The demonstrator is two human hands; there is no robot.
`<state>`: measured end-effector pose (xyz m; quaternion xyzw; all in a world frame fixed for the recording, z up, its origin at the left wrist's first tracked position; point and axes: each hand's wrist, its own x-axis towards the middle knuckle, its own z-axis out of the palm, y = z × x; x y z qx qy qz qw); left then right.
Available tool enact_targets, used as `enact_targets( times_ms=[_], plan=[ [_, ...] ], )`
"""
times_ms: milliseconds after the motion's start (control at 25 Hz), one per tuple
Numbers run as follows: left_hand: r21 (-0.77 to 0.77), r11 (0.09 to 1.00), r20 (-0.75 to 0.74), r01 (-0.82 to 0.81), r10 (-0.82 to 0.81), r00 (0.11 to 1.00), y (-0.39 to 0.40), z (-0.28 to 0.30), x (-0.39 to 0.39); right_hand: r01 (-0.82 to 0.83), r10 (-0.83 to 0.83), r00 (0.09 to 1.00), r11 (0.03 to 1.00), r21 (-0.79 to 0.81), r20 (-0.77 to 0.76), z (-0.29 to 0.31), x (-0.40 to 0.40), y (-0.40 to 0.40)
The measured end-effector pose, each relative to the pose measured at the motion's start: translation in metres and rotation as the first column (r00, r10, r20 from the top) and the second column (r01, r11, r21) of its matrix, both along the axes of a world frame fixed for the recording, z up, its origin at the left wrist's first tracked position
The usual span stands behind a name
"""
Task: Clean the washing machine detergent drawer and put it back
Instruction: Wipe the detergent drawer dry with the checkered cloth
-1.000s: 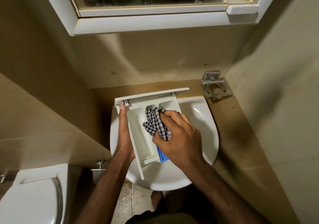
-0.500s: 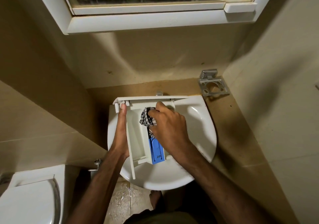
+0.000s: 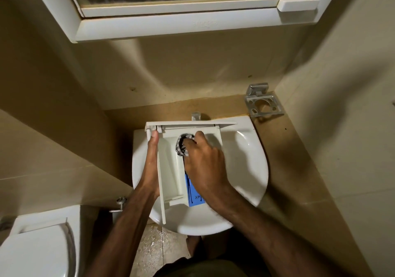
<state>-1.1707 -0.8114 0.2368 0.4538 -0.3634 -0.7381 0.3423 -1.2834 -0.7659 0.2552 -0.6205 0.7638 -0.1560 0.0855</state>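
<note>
The white detergent drawer lies over the white sink, its front panel toward the wall and a blue insert showing at its near end. My left hand grips the drawer's left side wall, thumb up near the front panel. My right hand presses a black-and-white checked cloth into the far end of the drawer's middle compartment. Most of the cloth is hidden under my fingers.
A metal tap stands behind the drawer. A metal holder is fixed on the ledge at the back right. A white toilet is at the lower left. A white-framed cabinet hangs above, walls close on both sides.
My right hand has pushed the cloth from the drawer's middle toward the front panel, uncovering the blue insert. The drawer has turned straighter over the sink. My left hand keeps its grip.
</note>
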Motion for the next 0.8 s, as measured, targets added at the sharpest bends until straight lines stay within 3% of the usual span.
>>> enact_targets(
  times_ms=[120,280,480,600,720,800],
  plan=[
    [-0.019,0.998,-0.036,-0.054,0.053,0.998,0.003,0.001,-0.005,-0.003,0.002,0.999,1.0,-0.021,-0.039,0.008,0.004,-0.002],
    [0.033,0.997,-0.037,-0.064,0.066,0.997,0.0,-0.007,-0.006,-0.056,0.062,0.996,0.993,0.102,-0.057,0.011,-0.015,0.005],
    [0.038,0.996,-0.111,-0.079,0.083,0.99,-0.002,-0.003,-0.007,0.012,-0.011,0.999,1.0,-0.013,0.03,0.013,-0.003,-0.009],
    [-0.002,0.996,-0.134,-0.088,0.087,0.987,-0.002,0.012,-0.01,0.018,-0.018,1.0,0.998,-0.066,0.005,0.013,-0.004,-0.009],
    [-0.02,0.995,-0.121,-0.099,0.096,0.988,0.001,0.018,-0.011,0.013,-0.006,0.976,0.999,-0.029,0.217,0.021,-0.02,0.006],
    [-0.033,0.997,-0.129,-0.072,0.067,0.989,0.003,0.022,-0.014,-0.002,0.015,0.989,0.996,-0.088,0.145,0.026,-0.022,0.02]
  ],
)
